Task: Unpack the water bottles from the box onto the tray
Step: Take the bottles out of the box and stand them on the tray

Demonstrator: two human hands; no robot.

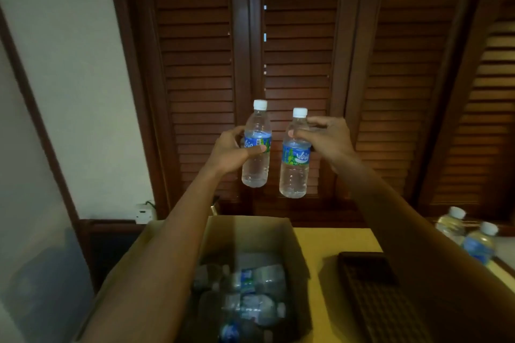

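Louvered wooden doors (292,64) are filling the background. A yellow table (328,242) is being occupied at its left edge by an open cardboard box (250,231), in which several water bottles (250,295) are lying on their sides in a jumble, blurred. A dark slatted tray (367,281) is lying on the table just right of the box; no bottles are seen on its visible part. Two more bottles (468,234) are standing upright near the table's far right corner, partly hidden behind the right forearm.

Both arms are being held outstretched, high above the box. An upright bottle (256,145) is being gripped at its label by the left hand (232,149), thumb in front. A second upright bottle (295,156) is being pinched at its shoulder by the right hand (324,138), fingertips curled around it. The two held bottles are being kept just beside each other, not touching.
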